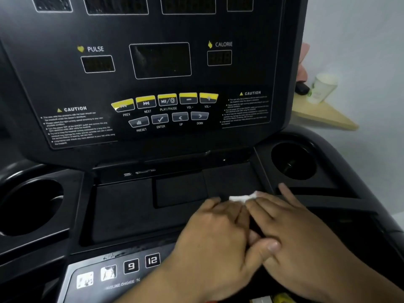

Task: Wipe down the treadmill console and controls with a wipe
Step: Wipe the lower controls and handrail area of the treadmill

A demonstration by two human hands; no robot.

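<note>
Both hands lie palms down, side by side, on the tray (122, 211) of the console (153, 141): left hand (214, 232) and right hand (301, 228), right thumb over the left. Neither grip is closed; straight fingers (267, 205) press the white wipe (241, 197) flat at the tray's right, near a cup holder (293, 160). Fingertips hide most of the wipe; the frame cuts off both wrists.

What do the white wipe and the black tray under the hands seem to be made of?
Wipe: probably soft paper or nonwoven tissue; white, matte, crumpled into folds. Tray: likely moulded plastic; matte black, dull surface with sharp pressed edges.
</note>
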